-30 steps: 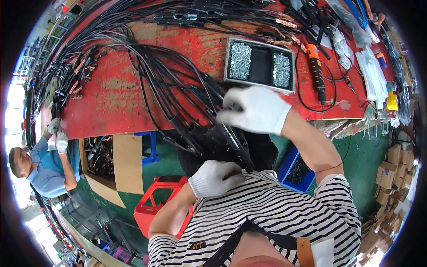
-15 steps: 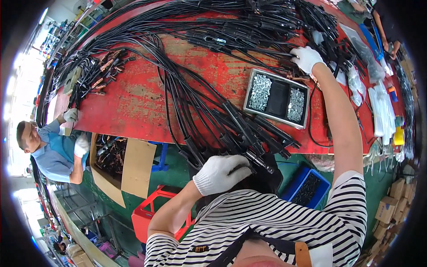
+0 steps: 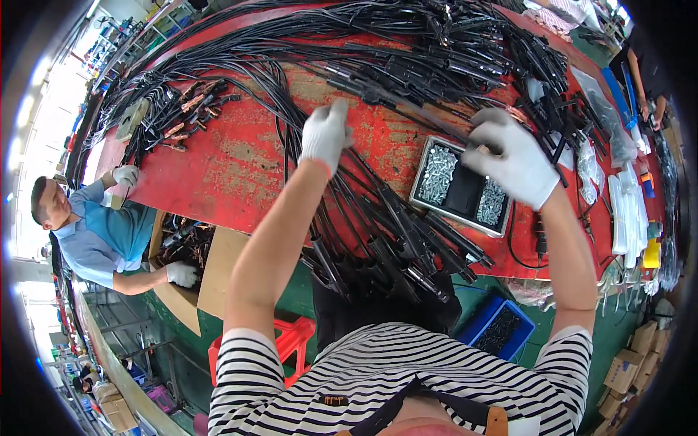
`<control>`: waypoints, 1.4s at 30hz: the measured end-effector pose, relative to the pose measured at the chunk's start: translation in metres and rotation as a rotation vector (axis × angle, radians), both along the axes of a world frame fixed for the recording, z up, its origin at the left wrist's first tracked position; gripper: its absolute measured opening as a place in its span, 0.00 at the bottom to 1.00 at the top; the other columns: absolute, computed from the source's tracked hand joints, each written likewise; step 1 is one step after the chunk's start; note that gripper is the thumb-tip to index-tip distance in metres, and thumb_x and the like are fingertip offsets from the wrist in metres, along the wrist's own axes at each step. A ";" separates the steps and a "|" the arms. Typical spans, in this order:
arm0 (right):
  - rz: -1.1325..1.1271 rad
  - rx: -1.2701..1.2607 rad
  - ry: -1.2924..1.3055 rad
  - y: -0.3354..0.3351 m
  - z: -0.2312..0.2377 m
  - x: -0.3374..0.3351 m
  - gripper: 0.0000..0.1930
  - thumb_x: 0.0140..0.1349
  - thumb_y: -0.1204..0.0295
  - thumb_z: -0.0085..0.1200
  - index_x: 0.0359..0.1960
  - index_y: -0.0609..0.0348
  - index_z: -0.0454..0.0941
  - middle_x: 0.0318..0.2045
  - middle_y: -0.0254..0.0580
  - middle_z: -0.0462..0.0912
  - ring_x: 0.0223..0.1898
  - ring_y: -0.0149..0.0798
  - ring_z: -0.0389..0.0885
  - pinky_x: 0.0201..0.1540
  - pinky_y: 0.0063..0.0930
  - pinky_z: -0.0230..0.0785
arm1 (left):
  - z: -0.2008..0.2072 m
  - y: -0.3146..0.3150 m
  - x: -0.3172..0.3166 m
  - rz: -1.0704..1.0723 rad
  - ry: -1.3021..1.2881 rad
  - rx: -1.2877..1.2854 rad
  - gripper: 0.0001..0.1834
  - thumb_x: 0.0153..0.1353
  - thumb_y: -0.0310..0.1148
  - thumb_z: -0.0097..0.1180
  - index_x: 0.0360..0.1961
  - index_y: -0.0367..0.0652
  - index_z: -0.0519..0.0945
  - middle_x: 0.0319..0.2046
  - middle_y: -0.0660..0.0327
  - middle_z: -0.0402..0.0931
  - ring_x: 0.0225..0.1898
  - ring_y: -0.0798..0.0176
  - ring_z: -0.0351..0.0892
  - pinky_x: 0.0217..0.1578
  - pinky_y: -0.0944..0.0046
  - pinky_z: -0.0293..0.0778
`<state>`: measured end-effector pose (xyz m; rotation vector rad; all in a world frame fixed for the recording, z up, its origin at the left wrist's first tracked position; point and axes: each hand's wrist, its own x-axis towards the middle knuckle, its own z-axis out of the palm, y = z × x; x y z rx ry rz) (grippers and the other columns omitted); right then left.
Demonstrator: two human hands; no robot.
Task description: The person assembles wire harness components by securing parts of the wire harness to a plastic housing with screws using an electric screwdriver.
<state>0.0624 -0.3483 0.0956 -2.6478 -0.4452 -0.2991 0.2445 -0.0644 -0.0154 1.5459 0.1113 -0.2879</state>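
My left hand (image 3: 325,136), in a white glove, is raised above the black cables (image 3: 291,109) that run across the red table. Its fingers are apart from the thumb, and nothing shows in them. Also gloved, my right hand (image 3: 512,158) is bent closed beside the metal screw tray (image 3: 456,212). A black cable with a long connector (image 3: 374,91), blurred by motion, runs from the upper middle into its fingers. Copper colour shows by the fingertips. Below lie several black connectors (image 3: 396,218) at the table's near edge, pointing toward me.
Silver screws (image 3: 438,174) fill parts of the tray. More black connectors (image 3: 458,43) are heaped at the back. A co-worker's gloved hand (image 3: 182,274) is in a cardboard box (image 3: 222,269) at left. A blue bin (image 3: 502,327) and a red stool (image 3: 294,338) stand below the table.
My left hand has risen from the near connectors to above the cables. My right hand has come back toward me from the rear heap, with a cable in it. The co-worker's hand has lowered into the box.
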 end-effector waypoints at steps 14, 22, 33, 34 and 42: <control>-0.171 1.417 0.574 0.118 -0.080 -0.057 0.30 0.65 0.53 0.66 0.58 0.63 0.76 0.37 0.39 0.81 0.21 0.28 0.77 0.20 0.26 0.68 | -0.060 -0.032 0.160 -0.019 0.275 -0.256 0.09 0.68 0.29 0.56 0.28 0.42 0.79 0.22 0.56 0.79 0.18 0.59 0.76 0.21 0.59 0.75; -0.336 2.291 0.823 0.107 -0.101 -0.085 0.15 0.76 0.51 0.56 0.50 0.45 0.82 0.32 0.28 0.83 0.25 0.28 0.78 0.22 0.23 0.67 | -0.025 -0.053 0.074 -0.050 0.382 -0.638 0.20 0.77 0.46 0.57 0.28 0.47 0.73 0.18 0.65 0.73 0.17 0.64 0.71 0.20 0.65 0.72; -0.451 1.626 0.260 0.132 -0.107 -0.091 0.21 0.75 0.65 0.56 0.62 0.66 0.80 0.39 0.38 0.87 0.39 0.30 0.82 0.43 0.28 0.77 | -0.026 -0.019 -0.053 -0.005 0.413 -0.705 0.21 0.79 0.50 0.53 0.31 0.47 0.77 0.27 0.60 0.78 0.26 0.62 0.78 0.27 0.65 0.76; -0.482 1.413 0.139 0.137 -0.112 -0.093 0.20 0.74 0.65 0.56 0.60 0.68 0.81 0.40 0.39 0.87 0.41 0.32 0.83 0.47 0.29 0.76 | -0.032 -0.004 -0.056 -0.150 0.408 -0.780 0.22 0.78 0.51 0.54 0.30 0.47 0.77 0.25 0.59 0.78 0.24 0.62 0.77 0.24 0.66 0.76; -0.451 1.694 0.256 0.155 -0.100 -0.095 0.22 0.75 0.71 0.57 0.65 0.72 0.77 0.54 0.39 0.86 0.52 0.28 0.80 0.60 0.24 0.71 | 0.004 -0.016 -0.135 0.047 0.409 -0.690 0.22 0.77 0.54 0.54 0.35 0.45 0.80 0.23 0.61 0.80 0.22 0.62 0.80 0.22 0.64 0.76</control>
